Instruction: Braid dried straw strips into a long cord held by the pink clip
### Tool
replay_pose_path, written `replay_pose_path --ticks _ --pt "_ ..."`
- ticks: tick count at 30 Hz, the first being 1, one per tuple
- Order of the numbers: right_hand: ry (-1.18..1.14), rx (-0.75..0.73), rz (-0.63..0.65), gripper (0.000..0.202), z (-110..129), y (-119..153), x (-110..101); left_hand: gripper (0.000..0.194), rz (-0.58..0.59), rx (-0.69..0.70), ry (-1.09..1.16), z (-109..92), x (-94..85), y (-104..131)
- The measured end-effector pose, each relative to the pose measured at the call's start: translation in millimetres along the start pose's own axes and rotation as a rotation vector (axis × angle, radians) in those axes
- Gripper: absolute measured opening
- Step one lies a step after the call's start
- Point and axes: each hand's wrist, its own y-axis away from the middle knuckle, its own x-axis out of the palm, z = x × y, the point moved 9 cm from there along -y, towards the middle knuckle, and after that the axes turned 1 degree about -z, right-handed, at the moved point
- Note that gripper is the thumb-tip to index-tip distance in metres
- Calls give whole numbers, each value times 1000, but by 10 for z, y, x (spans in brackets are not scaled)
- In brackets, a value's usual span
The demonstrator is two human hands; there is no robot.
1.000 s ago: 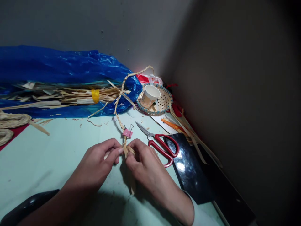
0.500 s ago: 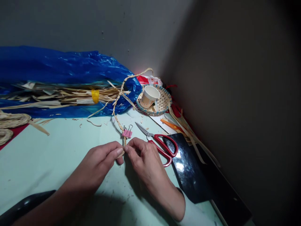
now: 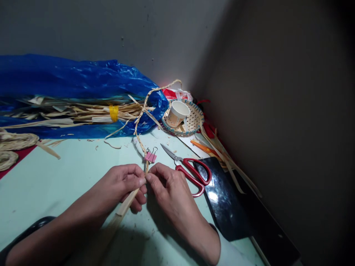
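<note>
A pale braided straw cord (image 3: 140,140) runs down from the blue bag, and a pink binder clip (image 3: 150,157) grips it just above my hands. My left hand (image 3: 126,184) pinches the cord's lower end between thumb and fingers. From that grip a flat straw strip (image 3: 122,212) trails down toward me. My right hand (image 3: 169,188) pinches the same end from the other side, its thumb and forefinger nearly touching my left fingertips. Red-handled scissors (image 3: 191,171) lie partly open just beyond my right hand.
Straw bundles tied with yellow tape (image 3: 113,113) lie in a blue plastic bag (image 3: 83,75) along the wall. A paper cup (image 3: 178,113) stands in a woven basket (image 3: 197,120). Orange-handled scissors (image 3: 203,146), a black glossy board (image 3: 222,207) and coiled braid (image 3: 20,140) flank the work.
My left hand has turned, and its fingers now curl under the cord. A long straw strip now hangs from it toward me. My right hand keeps its pinch almost in place.
</note>
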Motion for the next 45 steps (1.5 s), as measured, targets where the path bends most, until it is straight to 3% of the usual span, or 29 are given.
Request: replay_pose_path --ticks 5,10,13,21,27,31,36,41,43,45 --pt "92 -1 27 20 13 82 17 39 -39 97 69 -3 21 -17" --pt "156 14 74 20 -10 134 40 30 -153 181 -36 -59 -7 3" --pt "179 -39 96 24 17 164 7 26 -229 176 -83 -79 -35 40" --pt "256 -116 13 21 77 233 -182 27 -276 103 -133 -78 -58 68" --pt "313 -160 -59 19 172 334 2 19 -310 178 -171 -130 -70 69" --pt "419 -247 33 21 130 435 272 18 -286 93 -109 -76 -54 85" --pt "476 -206 -51 33 42 446 413 22 -228 108 -49 -74 -33 105" --pt "417 -273 -52 22 262 346 131 29 -185 107 14 -12 -66 70" --pt "329 -199 -84 24 269 263 -102 33 -149 94 22 8 -51 53" --pt "227 -89 -53 22 190 176 -195 34 -134 97 43 6 -41 49"
